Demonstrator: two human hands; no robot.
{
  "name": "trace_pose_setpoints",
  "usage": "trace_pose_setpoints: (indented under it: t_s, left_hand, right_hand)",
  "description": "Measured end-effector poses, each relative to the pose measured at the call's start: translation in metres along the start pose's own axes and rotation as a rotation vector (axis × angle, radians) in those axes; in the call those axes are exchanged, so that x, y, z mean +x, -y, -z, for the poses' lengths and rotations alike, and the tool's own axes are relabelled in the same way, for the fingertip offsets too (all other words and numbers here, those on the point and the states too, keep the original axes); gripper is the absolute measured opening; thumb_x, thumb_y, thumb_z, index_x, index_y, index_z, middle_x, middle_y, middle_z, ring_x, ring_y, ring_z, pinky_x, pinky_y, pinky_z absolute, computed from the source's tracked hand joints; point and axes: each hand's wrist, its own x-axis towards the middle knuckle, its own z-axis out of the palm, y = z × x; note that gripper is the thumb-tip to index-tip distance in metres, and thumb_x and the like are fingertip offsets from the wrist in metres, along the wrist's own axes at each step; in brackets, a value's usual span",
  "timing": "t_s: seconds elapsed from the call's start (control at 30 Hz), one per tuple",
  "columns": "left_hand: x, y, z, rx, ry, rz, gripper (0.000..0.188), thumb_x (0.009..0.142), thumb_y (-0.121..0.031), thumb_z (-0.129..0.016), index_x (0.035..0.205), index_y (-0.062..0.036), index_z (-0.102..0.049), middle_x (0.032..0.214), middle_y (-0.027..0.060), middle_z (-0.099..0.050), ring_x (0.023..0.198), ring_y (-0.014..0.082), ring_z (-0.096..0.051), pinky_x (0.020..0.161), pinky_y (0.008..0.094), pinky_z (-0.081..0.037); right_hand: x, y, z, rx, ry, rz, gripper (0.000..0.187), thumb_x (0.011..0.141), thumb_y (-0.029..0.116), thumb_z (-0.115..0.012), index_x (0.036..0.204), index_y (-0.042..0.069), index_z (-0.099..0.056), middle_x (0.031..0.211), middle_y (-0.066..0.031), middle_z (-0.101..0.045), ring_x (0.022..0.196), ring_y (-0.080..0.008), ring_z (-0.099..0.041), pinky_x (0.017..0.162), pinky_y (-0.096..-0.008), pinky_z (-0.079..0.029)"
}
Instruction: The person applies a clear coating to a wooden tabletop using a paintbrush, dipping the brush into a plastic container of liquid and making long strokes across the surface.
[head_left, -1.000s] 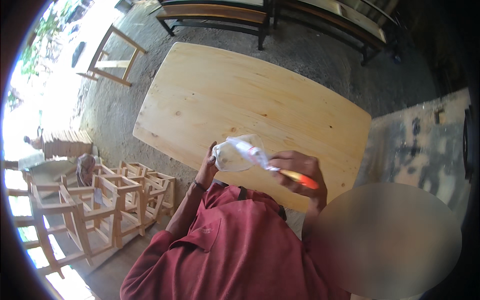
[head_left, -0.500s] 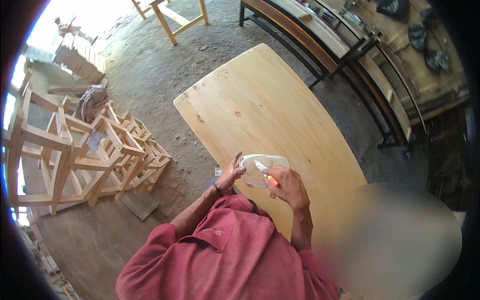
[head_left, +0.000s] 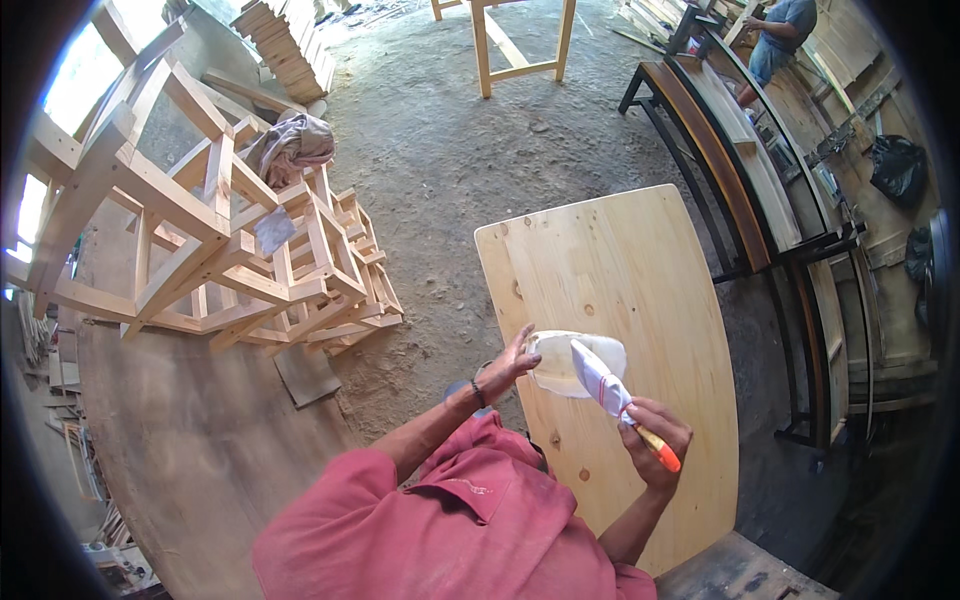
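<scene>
My left hand (head_left: pixel 508 364), with a dark band at its wrist, grips the near-left rim of a shallow white tub (head_left: pixel 556 372), thumb over the edge. Pale, whitish stuff coats its inside. In my right hand (head_left: pixel 660 436) is a tool with a yellow-orange handle (head_left: pixel 658 450); its long white end (head_left: pixel 600 374) has red stripes and looks wrapped. I cannot make out what kind of tool it is. The white tip points into or over the tub. Below both hands lies a pale wooden tabletop (head_left: pixel 610 270) with knots and rounded corners.
Unpainted wooden frames (head_left: pixel 210 230) are stacked at the left, a crumpled cloth (head_left: pixel 290 145) on them. Dark-legged benches (head_left: pixel 730 170) run along the right. A person (head_left: pixel 780 40) sits at the far right. A dusty floor (head_left: pixel 430 160) surrounds the tabletop.
The view has swung, shifting the stacked frames and tabletop rightward. My right hand has drawn back from the tub, exposing more of the tool's white striped end. My left hand keeps its grip.
</scene>
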Motion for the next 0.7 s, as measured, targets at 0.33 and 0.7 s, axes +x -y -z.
trace_pose_setpoints:
  t_s: [0.33,0.7]
  left_hand:
    - [-0.003,0.001,0.016,-0.310,-0.136,-0.058,0.091,0.078,-0.056,-0.064,0.146,-0.0139,-0.021,0.143,0.0084,-0.038,0.132,0.0252,-0.040,0.105,0.0438,-0.038]
    - [-0.021,0.013,0.054,-0.344,-0.228,-0.056,0.088,0.077,-0.058,-0.063,0.145,-0.0132,-0.028,0.145,0.0065,-0.038,0.132,0.0241,-0.040,0.107,0.0439,-0.035]
  right_hand:
    - [-0.042,-0.123,-0.095,1.072,-0.528,-0.388,0.031,0.086,0.012,-0.065,0.115,0.007,-0.058,0.106,-0.0095,-0.063,0.098,-0.0190,-0.062,0.082,-0.0342,-0.055]
    - [0.002,-0.133,-0.115,1.502,-0.689,-0.568,0.033,0.094,0.024,-0.057,0.124,0.011,-0.055,0.102,-0.0046,-0.068,0.086,-0.0143,-0.067,0.074,-0.0297,-0.059]
